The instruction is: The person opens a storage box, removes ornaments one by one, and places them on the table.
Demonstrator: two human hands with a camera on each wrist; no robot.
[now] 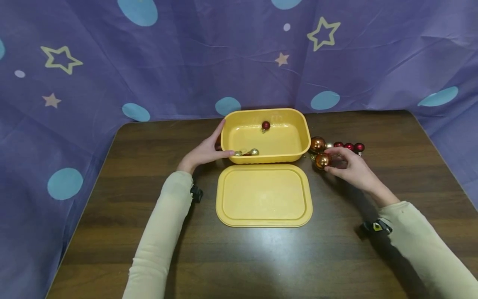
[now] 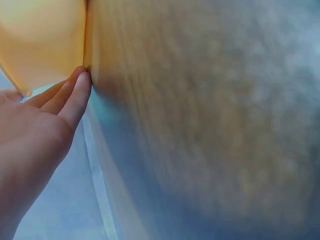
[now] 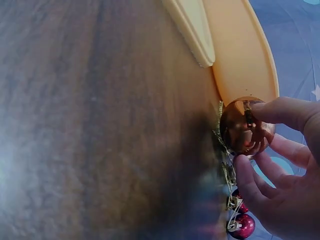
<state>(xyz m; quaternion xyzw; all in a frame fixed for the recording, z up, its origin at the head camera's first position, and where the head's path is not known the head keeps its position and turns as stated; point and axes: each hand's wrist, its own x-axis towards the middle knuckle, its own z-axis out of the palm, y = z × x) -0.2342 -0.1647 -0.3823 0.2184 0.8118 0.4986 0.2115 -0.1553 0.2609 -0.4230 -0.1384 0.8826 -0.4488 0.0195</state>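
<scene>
A yellow rectangular container (image 1: 267, 158) stands at the back of the table. My left hand (image 1: 205, 153) holds its left end, thumb at the rim and fingers along the outer wall (image 2: 45, 45). Inside lie a small dark red ball ornament (image 1: 265, 125) and, by the front wall, small gold ornaments (image 1: 254, 152). To the right of the container my right hand (image 1: 351, 168) grips a shiny copper Christmas ball (image 1: 322, 161) between thumb and fingers. In the right wrist view, gold cord hangs beside this copper ball (image 3: 245, 127).
Another copper ball (image 1: 317, 144) sits against the container's right side. Beyond it are a small pale ball (image 1: 329, 145) and a row of small red balls (image 1: 349, 147). The yellow lid (image 1: 264, 195) lies flat in front of the container. A purple curtain (image 1: 239, 54) hangs behind the table.
</scene>
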